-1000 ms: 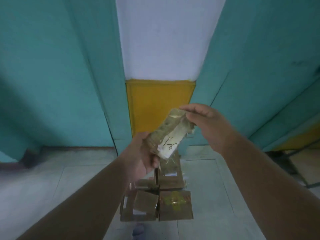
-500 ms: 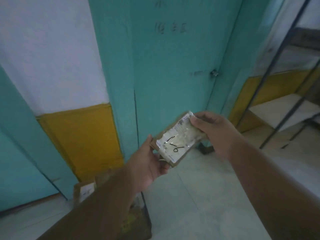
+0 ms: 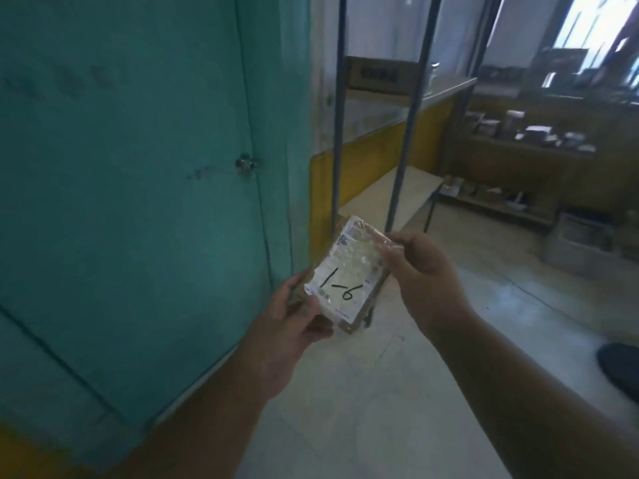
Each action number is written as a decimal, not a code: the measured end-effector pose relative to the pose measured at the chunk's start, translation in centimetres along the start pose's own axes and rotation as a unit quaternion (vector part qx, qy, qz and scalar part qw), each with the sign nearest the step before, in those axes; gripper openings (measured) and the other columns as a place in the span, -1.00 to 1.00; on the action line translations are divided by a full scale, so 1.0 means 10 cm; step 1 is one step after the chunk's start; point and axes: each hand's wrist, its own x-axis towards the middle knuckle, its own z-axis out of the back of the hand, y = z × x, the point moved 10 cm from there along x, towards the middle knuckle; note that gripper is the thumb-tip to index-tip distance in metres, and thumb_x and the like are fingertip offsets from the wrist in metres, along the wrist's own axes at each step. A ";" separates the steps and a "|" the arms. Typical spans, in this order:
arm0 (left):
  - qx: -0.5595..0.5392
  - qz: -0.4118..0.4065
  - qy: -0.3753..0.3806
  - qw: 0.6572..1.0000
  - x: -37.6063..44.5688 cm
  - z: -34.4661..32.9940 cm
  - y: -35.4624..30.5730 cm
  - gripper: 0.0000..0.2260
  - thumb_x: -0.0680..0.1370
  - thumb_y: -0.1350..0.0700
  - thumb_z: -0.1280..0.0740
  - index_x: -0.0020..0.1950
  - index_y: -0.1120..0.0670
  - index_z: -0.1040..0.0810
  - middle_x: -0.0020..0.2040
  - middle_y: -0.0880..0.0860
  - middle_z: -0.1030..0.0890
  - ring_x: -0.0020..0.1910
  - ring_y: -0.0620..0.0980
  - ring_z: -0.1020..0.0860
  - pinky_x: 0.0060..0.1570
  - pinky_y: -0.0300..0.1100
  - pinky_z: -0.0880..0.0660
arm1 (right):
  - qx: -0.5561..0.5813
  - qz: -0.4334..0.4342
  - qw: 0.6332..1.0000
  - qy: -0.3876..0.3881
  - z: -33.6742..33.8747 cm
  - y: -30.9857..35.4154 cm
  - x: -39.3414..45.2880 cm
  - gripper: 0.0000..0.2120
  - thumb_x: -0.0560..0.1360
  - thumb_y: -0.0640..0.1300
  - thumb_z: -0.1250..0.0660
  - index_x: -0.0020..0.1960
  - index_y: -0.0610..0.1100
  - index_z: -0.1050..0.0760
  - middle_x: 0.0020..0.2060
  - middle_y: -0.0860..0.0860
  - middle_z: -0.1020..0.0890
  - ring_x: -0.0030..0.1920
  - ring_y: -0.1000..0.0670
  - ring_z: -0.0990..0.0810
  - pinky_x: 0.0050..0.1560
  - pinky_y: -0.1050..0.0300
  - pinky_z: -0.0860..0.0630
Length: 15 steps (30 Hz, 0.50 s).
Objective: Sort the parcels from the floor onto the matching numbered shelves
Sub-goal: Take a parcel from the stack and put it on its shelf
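Observation:
A small brown parcel (image 3: 345,274) with a white label marked "1-6" is held up at the centre of the view. My left hand (image 3: 294,316) grips its lower left corner from beneath. My right hand (image 3: 422,267) pinches its upper right edge. A metal shelf rack (image 3: 408,133) with pale boards stands straight ahead beyond the parcel, with a cardboard box (image 3: 380,76) on its upper board. The parcels on the floor are out of view.
A teal door (image 3: 138,167) with a small knob fills the left. Low shelves with assorted items (image 3: 525,140) line the far right wall. A grey crate (image 3: 581,243) sits on the pale tiled floor, and a dark object (image 3: 619,364) lies at the right edge.
The view has swung right, from the floor pile and yellow wall panel to the door and shelf rack. Both hands still hold the parcel, its label now turned flatter toward me.

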 end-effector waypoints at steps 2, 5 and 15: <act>0.010 0.007 0.030 0.999 0.46 -0.36 0.09 -0.57 0.45 0.11 -0.38 0.33 -0.01 -0.51 0.11 0.12 -0.68 -0.13 0.03 -0.65 -0.12 -0.06 -0.62 | -0.016 0.015 0.999 -0.037 0.39 -0.07 0.23 -0.90 0.60 -0.13 -0.33 0.04 0.05 -0.58 -0.11 0.07 -0.68 -0.09 0.12 -0.67 -0.15 0.27 -0.56; 0.065 -0.012 0.081 0.995 1.06 -1.10 0.20 -0.68 0.53 0.12 -0.38 0.19 -0.26 -0.60 0.12 0.04 -0.70 0.08 0.16 -0.67 0.11 0.13 -0.60 | -0.054 0.022 0.994 -0.096 1.11 -0.08 0.60 -0.86 0.60 -0.12 -0.34 0.09 0.10 -0.59 -0.05 0.10 -0.68 -0.02 0.14 -0.66 -0.05 0.20 -0.57; 0.147 -0.072 0.178 0.970 2.68 -3.66 0.78 -0.62 0.58 0.27 -0.40 0.18 -0.22 -0.55 0.17 0.01 -0.64 -0.02 -0.06 -0.70 0.06 0.05 -0.66 | -0.202 0.038 0.951 -0.230 3.63 -0.43 1.86 -0.83 0.60 -0.10 -0.34 0.19 0.02 -0.54 -0.03 0.17 -0.61 -0.15 0.47 -0.52 -0.29 0.57 -0.38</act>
